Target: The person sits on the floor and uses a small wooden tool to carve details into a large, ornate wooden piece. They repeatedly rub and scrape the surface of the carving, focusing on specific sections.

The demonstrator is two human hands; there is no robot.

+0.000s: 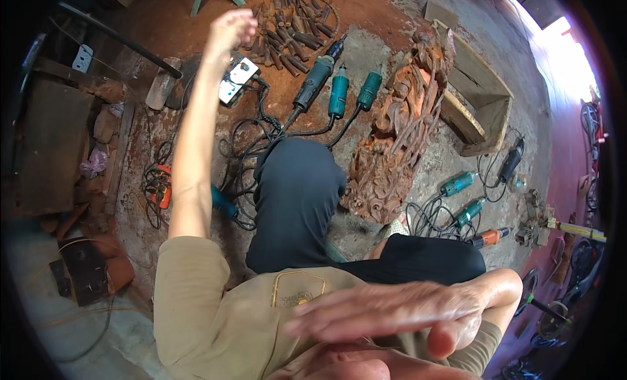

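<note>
My left arm stretches forward, and my left hand (230,35) is raised with its fingers loosely curled in; nothing shows in them. Beyond it lies a heap of chisels (287,37) in a round tray. Below that hand, a white power strip (240,78) rests on the floor. My right hand (398,311) is held close to my chest, its fingers stretched out flat, slightly blurred and holding nothing. In front of my knees lies an ornate reddish-brown wood carving (398,135). Left of the carving are a large die grinder (315,79) and two smaller teal grinders (338,96).
A wooden trough (493,109) stands right of the carving. More teal grinders (459,183) and an orange-ended tool (490,237) lie at the right among tangled cables. An orange extension reel (161,185) is at the left. Cords cross the floor near my knee.
</note>
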